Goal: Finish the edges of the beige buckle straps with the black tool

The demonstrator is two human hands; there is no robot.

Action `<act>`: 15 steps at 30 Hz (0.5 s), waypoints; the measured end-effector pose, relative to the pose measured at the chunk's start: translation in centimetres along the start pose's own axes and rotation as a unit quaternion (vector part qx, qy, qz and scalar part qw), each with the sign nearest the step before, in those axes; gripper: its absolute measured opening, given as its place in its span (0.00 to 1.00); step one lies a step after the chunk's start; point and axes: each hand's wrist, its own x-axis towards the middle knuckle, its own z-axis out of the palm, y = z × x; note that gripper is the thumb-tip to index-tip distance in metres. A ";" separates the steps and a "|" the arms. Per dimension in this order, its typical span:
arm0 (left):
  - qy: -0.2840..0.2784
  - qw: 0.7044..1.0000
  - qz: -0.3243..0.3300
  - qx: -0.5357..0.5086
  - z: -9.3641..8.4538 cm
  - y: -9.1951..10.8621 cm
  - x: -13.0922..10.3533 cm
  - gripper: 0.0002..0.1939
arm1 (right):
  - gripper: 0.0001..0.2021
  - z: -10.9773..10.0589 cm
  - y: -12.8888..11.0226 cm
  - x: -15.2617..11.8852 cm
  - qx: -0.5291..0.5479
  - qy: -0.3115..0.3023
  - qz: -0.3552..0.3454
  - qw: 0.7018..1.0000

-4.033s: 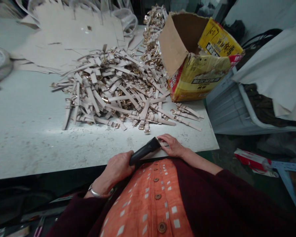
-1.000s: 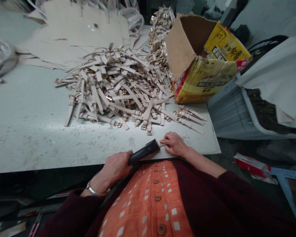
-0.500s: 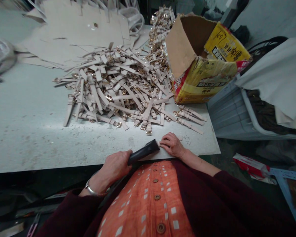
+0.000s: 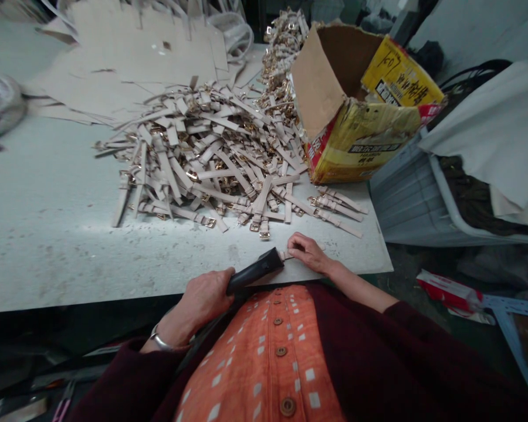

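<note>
My left hand (image 4: 206,295) is closed around a black tool with a long handle and a wider end (image 4: 257,271), held at a slant over the table's front edge. I cannot make out its exact kind. At the wide end of the tool, my right hand (image 4: 308,252) pinches a pale beige strap (image 4: 285,255). Part of this strap shows between the tool and my fingers; the rest is hidden. Just beyond my hands lies a large heap of buckled straps (image 4: 211,155) with gold-coloured buckles. Several more straps (image 4: 337,208) lie apart to the right.
A torn yellow cardboard box (image 4: 365,140) stands open at the table's right end. Beyond the edge is a grey plastic bin (image 4: 405,205) with pale sheets over it. Flat beige sheets (image 4: 97,64) cover the back of the table (image 4: 48,234).
My right hand has shifted slightly up and right from the tool's end, and more of the strap shows between them. My left hand and the tool stay nearly still.
</note>
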 end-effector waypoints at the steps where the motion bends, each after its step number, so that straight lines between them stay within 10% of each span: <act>1: -0.002 1.000 -0.004 0.002 -0.1 0.1 -0.1 0.15 | 0.06 0.0 0.1 -0.1 -0.005 0.013 0.004 1.000; 15: -0.010 1.000 -0.012 0.009 -0.8 1.4 -0.2 0.14 | 0.09 0.4 1.5 -1.4 -0.128 0.042 -0.077 0.988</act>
